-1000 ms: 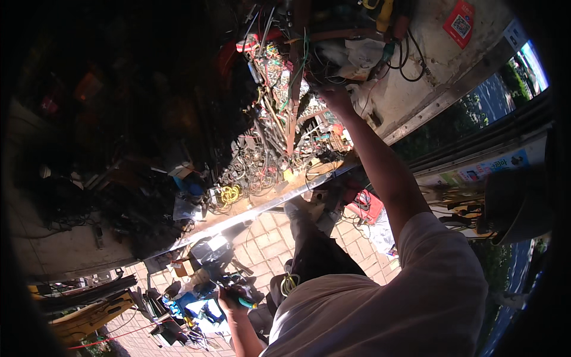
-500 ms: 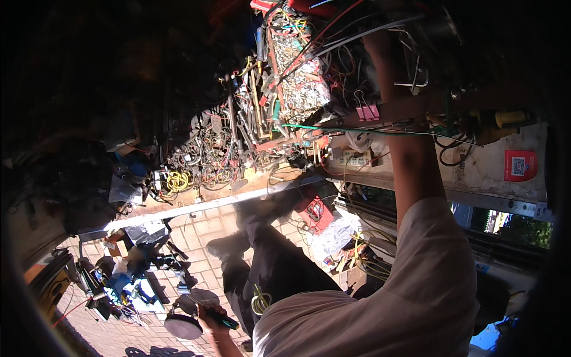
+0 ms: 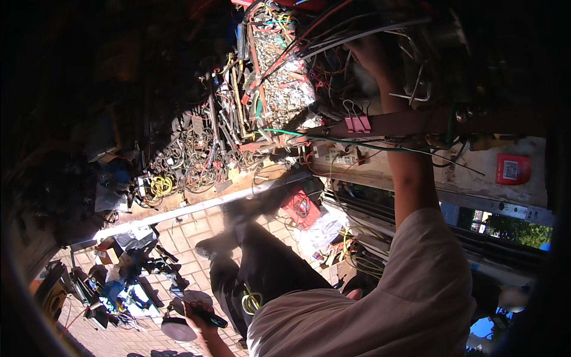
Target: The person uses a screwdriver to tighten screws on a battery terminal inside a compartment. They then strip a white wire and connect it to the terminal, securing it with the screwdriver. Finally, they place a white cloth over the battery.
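Low on the left, my left hand is closed around a tool with a black-and-green handle; its working end cannot be made out. A dark round disc is just beside that hand. My right arm stretches far forward, past a rusty brown bar with a pink binder clip on it. At its end my right hand is in deep shade among cables and grey rods. Its fingers are too dark to read, and whatever they touch is hidden.
A tray of small metal parts lies ahead, beside a heap of tools and wires. A green wire crosses before my right arm. A pale bench edge runs above the paving. A red case and plastic bag lie below.
The view has shifted slightly, so the bench and trays sit further left. My right hand has moved slightly among the cables. My left hand still grips the tool.
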Tool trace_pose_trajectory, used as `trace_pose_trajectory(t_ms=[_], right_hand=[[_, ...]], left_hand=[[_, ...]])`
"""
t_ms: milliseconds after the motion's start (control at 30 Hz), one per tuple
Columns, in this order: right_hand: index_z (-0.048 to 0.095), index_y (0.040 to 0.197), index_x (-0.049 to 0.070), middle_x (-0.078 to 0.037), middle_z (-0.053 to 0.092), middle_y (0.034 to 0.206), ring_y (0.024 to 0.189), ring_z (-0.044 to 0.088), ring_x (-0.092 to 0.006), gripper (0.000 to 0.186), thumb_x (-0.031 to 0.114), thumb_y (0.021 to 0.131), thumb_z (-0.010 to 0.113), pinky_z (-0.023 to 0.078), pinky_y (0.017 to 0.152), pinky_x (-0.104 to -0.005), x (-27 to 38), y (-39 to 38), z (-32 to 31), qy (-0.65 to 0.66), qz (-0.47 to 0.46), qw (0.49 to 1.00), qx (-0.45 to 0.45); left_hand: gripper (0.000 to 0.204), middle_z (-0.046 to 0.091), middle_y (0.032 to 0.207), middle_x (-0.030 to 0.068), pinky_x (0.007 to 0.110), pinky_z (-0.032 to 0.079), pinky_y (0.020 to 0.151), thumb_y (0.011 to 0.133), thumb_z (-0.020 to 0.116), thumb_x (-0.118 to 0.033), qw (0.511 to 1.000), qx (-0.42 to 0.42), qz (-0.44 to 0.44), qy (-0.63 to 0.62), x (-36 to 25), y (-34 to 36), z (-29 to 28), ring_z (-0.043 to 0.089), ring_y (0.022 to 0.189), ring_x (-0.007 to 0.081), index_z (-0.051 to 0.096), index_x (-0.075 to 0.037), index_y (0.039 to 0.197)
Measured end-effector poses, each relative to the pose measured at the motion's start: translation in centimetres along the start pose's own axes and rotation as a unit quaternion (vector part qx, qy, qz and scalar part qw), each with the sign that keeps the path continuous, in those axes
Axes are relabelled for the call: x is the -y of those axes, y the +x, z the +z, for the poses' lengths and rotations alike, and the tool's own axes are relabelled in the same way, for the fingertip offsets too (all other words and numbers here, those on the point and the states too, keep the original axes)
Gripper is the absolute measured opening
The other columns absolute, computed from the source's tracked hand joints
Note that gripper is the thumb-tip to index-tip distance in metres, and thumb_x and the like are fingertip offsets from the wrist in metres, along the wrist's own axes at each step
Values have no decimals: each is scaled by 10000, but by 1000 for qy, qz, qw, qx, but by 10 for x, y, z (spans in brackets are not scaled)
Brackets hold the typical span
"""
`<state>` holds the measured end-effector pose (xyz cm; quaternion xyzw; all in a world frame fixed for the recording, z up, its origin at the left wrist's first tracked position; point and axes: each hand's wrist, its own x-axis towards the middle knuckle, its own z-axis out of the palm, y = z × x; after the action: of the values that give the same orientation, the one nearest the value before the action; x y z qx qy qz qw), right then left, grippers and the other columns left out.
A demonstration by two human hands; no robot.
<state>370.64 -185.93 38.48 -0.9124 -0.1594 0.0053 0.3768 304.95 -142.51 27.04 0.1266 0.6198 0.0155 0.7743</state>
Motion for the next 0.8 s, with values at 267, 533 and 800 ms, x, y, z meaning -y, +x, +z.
trace_pose_trajectory(t_ms=[267,533,800], right_hand=[[641,854,42,-20,578,692,568,518,-87,177,208,908,671,389,438,-262,-23,-6,-16,-12,-20,995,-94],[621,873,33,-29,567,697,588,528,-112,167,192,904,661,408,475,-298,-50,-25,-41,-57,-76,979,-181],[579,814,28,-29,537,682,571,499,-127,151,153,890,615,399,506,-327,-25,-232,8,-33,193,958,-209]], left_hand=[[362,514,704,9,300,440,493,951,551,-446,1000,10,0,24,2,8,4,496,573,149,543,-146,748],[363,522,694,5,291,457,504,958,556,-437,999,33,-14,9,5,13,3,508,587,152,555,-141,748],[369,552,763,19,294,442,561,998,486,-412,985,153,-57,-49,3,-34,38,515,661,163,586,-102,826]])
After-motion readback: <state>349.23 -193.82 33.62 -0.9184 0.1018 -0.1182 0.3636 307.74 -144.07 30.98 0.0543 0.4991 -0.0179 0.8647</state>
